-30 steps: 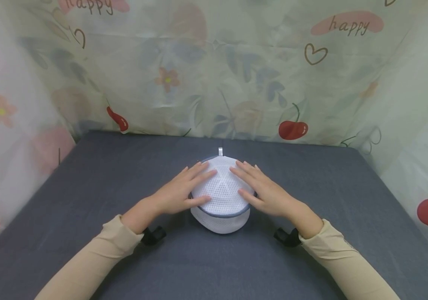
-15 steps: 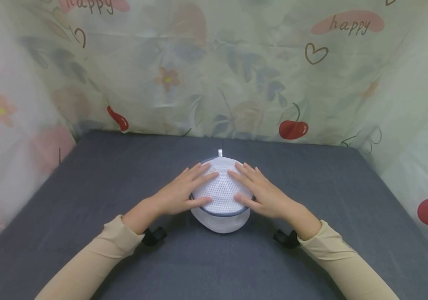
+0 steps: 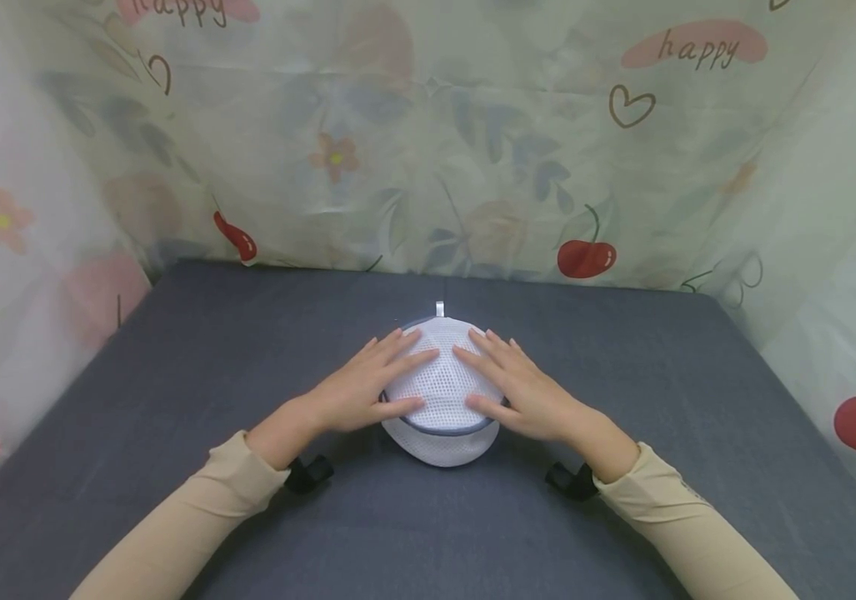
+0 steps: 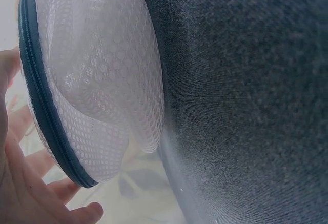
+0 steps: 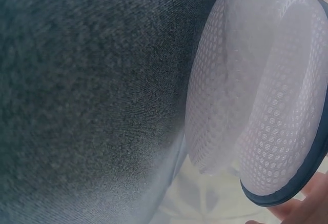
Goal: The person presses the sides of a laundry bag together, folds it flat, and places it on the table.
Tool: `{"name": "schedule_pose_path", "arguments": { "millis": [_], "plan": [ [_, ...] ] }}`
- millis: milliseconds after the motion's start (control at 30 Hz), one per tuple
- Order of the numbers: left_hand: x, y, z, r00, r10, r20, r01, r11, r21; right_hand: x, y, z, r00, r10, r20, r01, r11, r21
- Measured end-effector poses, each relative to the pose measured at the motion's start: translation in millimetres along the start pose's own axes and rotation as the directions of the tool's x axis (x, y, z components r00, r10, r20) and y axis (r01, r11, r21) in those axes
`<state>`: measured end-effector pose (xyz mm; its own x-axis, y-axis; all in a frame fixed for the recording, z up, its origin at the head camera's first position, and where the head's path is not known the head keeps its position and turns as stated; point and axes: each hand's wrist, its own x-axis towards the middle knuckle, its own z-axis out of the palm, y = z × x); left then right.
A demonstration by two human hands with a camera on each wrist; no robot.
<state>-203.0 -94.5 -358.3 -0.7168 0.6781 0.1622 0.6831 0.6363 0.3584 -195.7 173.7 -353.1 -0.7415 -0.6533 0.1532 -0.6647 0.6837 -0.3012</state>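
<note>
A round white mesh laundry bag (image 3: 443,379) with a dark blue zipper edge (image 4: 41,90) sits on the dark table in front of me. My left hand (image 3: 360,383) lies on the left side of its top, fingers spread and straight. On the right side, my right hand (image 3: 528,387) rests the same way, its fingertips pointing toward the middle. Both wrist views show the mesh side wall creased and sagging under the zipper band. A small pale tab (image 3: 439,309) sticks up at the bag's far edge.
Dark grey cloth covers the table (image 3: 247,333). A printed curtain (image 3: 397,150) with flowers, hearts and cherries hangs behind it and along both sides. Black straps with small mounts (image 3: 310,474) sit under both wrists.
My right hand has slid slightly inward and toward me over the bag's top. The bag's top and tab have sunk slightly. The left hand has barely shifted.
</note>
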Motion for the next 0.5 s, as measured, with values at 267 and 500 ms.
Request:
{"name": "schedule_pose_path", "arguments": {
  "millis": [267, 500],
  "plan": [
    [-0.8, -0.2, 1.3, 1.000, -0.004, 0.014, 0.004, 1.000, 0.000, 0.3, 1.8, 2.9, 1.000, -0.017, 0.000, 0.017, 1.000, -0.022],
    [-0.8, -0.1, 2.1, 0.999, -0.010, 0.035, 0.010, 1.000, 0.011, 0.6, 1.7, 4.1, 1.000, -0.013, 0.010, 0.013, 1.000, -0.022]
  ]
}}
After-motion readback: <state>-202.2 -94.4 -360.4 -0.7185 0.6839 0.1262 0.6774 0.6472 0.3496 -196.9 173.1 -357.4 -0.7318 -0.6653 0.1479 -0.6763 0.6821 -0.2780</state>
